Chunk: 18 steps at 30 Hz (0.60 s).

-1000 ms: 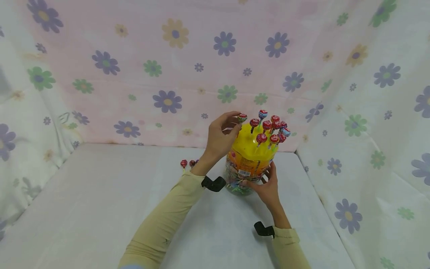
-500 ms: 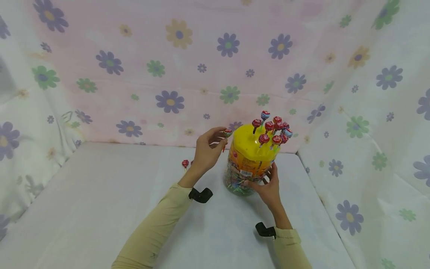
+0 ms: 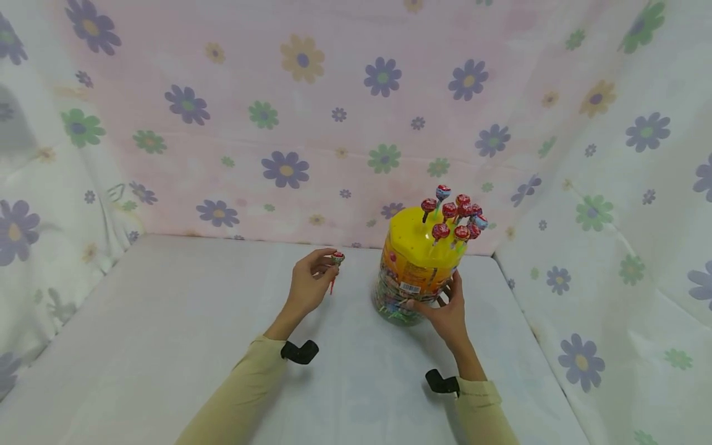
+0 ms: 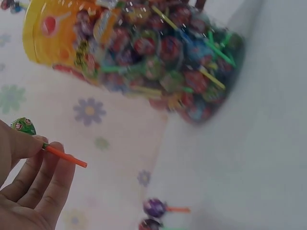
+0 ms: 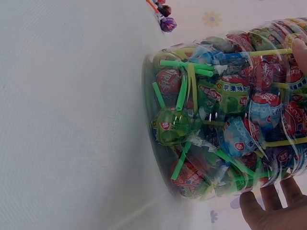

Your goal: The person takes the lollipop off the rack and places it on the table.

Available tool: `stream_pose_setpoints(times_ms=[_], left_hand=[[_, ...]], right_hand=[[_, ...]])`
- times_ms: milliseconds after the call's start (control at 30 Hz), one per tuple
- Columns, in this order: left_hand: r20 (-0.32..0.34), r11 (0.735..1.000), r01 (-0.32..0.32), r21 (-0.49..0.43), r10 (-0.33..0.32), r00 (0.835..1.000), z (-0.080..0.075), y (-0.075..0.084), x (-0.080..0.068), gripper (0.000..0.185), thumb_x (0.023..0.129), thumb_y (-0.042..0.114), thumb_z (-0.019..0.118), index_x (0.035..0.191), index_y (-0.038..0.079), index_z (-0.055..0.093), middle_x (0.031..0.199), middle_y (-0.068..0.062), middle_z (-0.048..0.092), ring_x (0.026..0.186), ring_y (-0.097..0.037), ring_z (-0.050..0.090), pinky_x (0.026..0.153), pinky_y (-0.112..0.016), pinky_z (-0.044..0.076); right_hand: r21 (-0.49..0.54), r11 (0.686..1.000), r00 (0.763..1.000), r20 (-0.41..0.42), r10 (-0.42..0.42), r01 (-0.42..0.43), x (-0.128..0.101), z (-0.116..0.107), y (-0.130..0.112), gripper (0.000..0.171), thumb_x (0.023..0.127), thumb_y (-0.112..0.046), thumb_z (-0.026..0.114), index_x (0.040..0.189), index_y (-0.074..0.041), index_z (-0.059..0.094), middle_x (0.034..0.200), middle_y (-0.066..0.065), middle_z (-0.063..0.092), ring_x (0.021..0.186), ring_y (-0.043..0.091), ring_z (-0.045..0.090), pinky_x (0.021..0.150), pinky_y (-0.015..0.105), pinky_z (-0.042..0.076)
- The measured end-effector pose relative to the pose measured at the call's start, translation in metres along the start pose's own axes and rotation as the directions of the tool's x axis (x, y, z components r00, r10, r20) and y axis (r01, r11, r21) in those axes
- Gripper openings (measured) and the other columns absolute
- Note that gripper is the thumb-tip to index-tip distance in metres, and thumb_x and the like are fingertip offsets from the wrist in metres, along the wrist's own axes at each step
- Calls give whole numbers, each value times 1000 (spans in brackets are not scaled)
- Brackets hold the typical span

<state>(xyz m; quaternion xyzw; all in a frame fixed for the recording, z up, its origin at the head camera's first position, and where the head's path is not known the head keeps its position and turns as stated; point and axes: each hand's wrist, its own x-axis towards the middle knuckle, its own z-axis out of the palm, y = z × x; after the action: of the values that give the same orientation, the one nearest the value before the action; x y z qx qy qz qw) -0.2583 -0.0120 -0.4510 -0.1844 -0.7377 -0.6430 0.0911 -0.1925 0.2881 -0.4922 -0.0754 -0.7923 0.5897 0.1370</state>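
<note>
My left hand point(image 3: 311, 283) pinches a lollipop point(image 3: 337, 256) between thumb and fingertips, to the left of the jar and above the table. In the left wrist view, the lollipop's green wrapper point(image 4: 24, 125) shows past the thumb and its orange-red stick point(image 4: 67, 156) points out the other side. A clear plastic jar point(image 3: 389, 295), packed with wrapped lollipops, stands under a yellow lid point(image 3: 408, 230). Several lollipops point(image 3: 440, 231) stick up out of that lid. My right hand point(image 3: 449, 315) grips the jar low on its right side, fingers curving behind it.
A purple lollipop point(image 4: 154, 207) and a dark-wrapped one point(image 4: 150, 224) lie on the table, hidden behind the left hand in the head view. White cloth covers the table point(image 3: 167, 346). A flowered curtain point(image 3: 311, 123) rises at its back and sides.
My left hand has carried the green-wrapped lollipop from beside the lid down and left, away from the jar. The right hand keeps its grip on the jar.
</note>
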Motion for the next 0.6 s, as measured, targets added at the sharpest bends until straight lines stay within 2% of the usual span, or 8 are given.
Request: stream_pose_setpoints(times_ms=[133, 200, 367, 600], left_hand=[[1, 997, 67, 37, -67, 998, -18, -4, -14, 34, 95, -8, 61, 129, -9, 62, 107, -30, 67, 97, -43, 69, 80, -27, 58], [2, 995, 95, 43, -95, 995, -25, -10, -20, 35, 95, -9, 61, 130, -10, 61, 110, -31, 66, 99, -44, 69, 79, -25, 59], [-16, 988, 142, 59, -141, 990, -38, -41, -27, 35, 94, -6, 64, 130, -7, 62, 109, -28, 69, 94, -41, 71, 69, -15, 56], [-50, 973, 204, 105, -200, 979, -52, -66, -29, 33, 92, -3, 70, 125, -4, 66, 103, -24, 71, 86, -28, 73, 68, -19, 59]], right_hand=[[0, 1000, 1000, -2, -7, 7, -1, 0, 0, 111, 82, -24, 88, 163, -25, 11, 161, 11, 32, 145, 34, 35, 121, 57, 29], [-5, 1000, 1000, -2, -3, 3, -1, 0, 0, 112, 82, -24, 88, 163, -25, 11, 161, 11, 32, 145, 34, 34, 121, 58, 29], [-9, 1000, 1000, 1, 7, -7, -1, 0, 1, 112, 82, -25, 88, 163, -26, 11, 161, 11, 32, 146, 35, 34, 122, 58, 28], [-4, 1000, 1000, 3, 6, -6, -2, 0, -1, 112, 82, -23, 88, 163, -25, 11, 162, 11, 31, 146, 34, 34, 122, 57, 28]])
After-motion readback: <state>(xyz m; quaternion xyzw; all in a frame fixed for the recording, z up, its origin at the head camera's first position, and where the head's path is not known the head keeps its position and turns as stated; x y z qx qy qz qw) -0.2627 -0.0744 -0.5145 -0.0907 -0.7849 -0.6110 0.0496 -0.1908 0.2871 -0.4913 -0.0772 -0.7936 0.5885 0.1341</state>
